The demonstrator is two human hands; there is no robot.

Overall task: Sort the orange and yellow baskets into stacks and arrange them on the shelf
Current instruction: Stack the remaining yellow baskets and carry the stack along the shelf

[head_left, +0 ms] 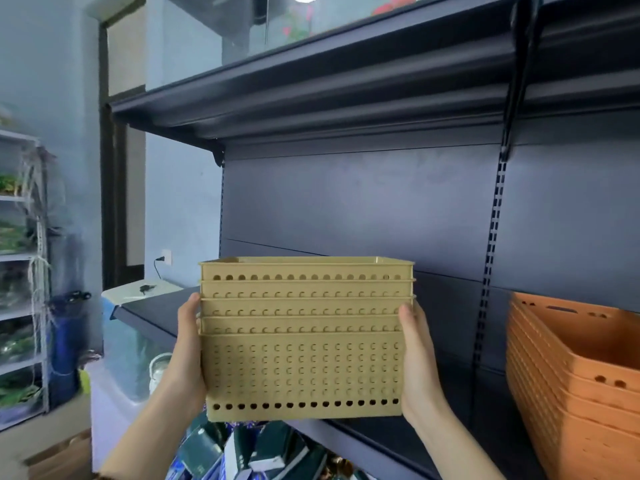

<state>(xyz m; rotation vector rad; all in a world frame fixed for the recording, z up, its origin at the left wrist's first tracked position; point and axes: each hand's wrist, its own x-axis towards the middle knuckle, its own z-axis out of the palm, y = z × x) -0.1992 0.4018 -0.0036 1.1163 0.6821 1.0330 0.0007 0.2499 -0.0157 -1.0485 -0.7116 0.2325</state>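
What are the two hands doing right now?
Left hand: closed on the yellow stack's left side.
Right hand: closed on its right side.

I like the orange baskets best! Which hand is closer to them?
Right. The right hand grips the yellow stack's right end, the side facing the orange baskets on the shelf. The left hand grips the far end.

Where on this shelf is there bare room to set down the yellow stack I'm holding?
The shelf is bare from its left end to the orange baskets, right behind the yellow stack. The right end is crowded by that orange pile.
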